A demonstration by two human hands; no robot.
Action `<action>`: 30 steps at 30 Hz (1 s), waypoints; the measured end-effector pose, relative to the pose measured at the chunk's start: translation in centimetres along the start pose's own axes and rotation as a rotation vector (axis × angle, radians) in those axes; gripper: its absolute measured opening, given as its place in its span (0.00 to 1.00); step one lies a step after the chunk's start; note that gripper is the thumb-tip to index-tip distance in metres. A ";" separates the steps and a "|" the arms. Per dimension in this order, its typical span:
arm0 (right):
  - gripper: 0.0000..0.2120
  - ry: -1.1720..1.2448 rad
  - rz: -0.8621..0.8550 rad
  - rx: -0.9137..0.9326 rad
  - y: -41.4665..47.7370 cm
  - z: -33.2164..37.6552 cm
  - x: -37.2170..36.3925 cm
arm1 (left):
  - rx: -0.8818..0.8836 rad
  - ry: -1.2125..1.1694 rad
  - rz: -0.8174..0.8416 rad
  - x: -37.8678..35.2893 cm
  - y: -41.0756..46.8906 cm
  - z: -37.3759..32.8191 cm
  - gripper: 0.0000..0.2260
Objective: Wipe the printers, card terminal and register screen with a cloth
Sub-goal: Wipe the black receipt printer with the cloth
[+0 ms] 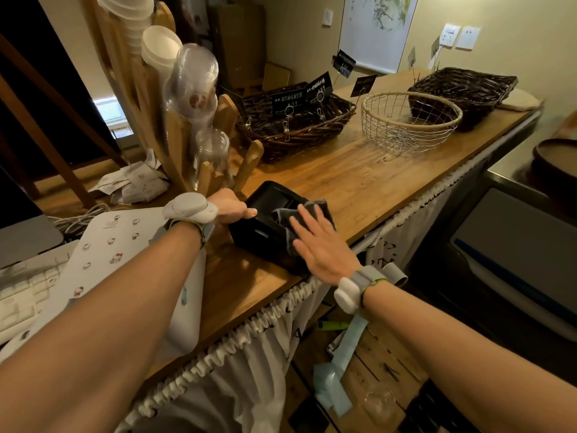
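A small black printer [265, 214] sits near the front edge of the wooden counter [359, 182]. A dark grey cloth [312, 210] lies over its right top. My right hand [318, 242] rests flat on the cloth with fingers spread, pressing it onto the printer. My left hand [231, 207] grips the printer's left side, thumb along its top edge. A white device with cartoon stickers [125, 242] stands tilted at the left, partly behind my left forearm. A pale keyboard [25, 292] lies at the far left.
A wooden cup rack [175, 126] with plastic and paper cups stands just behind the printer. Two dark wicker baskets [296, 126] [465, 89] and a wire basket [409, 120] stand further back. Loose receipts [134, 182] lie at the left. A dark appliance [505, 254] is at the right.
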State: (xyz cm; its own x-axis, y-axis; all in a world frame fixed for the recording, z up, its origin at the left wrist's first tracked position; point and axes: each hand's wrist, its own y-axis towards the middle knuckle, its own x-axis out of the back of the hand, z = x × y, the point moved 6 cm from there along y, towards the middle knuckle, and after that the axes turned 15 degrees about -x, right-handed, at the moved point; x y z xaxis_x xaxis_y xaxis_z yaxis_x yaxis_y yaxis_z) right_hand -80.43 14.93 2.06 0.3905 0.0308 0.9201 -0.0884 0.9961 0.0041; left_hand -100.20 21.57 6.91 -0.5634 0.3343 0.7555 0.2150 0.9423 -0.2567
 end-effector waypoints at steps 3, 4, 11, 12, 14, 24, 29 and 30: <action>0.26 0.138 0.023 -0.223 0.5 -1.4 0.3 | -0.003 -0.001 -0.001 -0.1 -0.1 -0.1 0.23; 0.26 0.145 0.027 -0.195 0.3 -1.0 0.2 | -0.005 0.000 -0.006 -0.1 0.0 -0.1 0.23; 0.25 0.256 0.011 -0.191 0.2 -0.4 -0.5 | 0.001 0.000 -0.013 -0.1 -0.1 0.0 0.25; 0.25 0.238 0.012 -0.123 0.0 0.1 -0.6 | -0.001 0.005 -0.011 -0.1 0.0 -0.1 0.25; 0.25 0.251 0.020 -0.094 -0.2 -0.1 -0.9 | -0.004 0.009 0.006 -0.3 -0.1 -0.1 0.25; 0.26 0.806 0.018 -0.526 -1.1 -2.3 -2.3 | -0.007 0.034 0.020 -0.2 -0.3 -0.3 0.24; 0.19 0.877 0.027 -0.546 -0.6 -1.0 -2.5 | 0.006 0.038 0.000 0.1 -0.3 -0.3 0.24; 0.19 0.886 0.013 -0.558 -0.3 -1.1 -2.1 | 0.008 0.040 0.000 0.1 -0.3 -0.5 0.23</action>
State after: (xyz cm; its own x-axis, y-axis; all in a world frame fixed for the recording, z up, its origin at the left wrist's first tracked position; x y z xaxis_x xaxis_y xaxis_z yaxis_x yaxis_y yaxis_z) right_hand -80.18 14.68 -0.30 0.9443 -0.1331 0.3011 0.2499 0.8852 -0.3924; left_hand -99.92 21.35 7.30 -0.5307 0.3333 0.7793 0.2082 0.9425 -0.2613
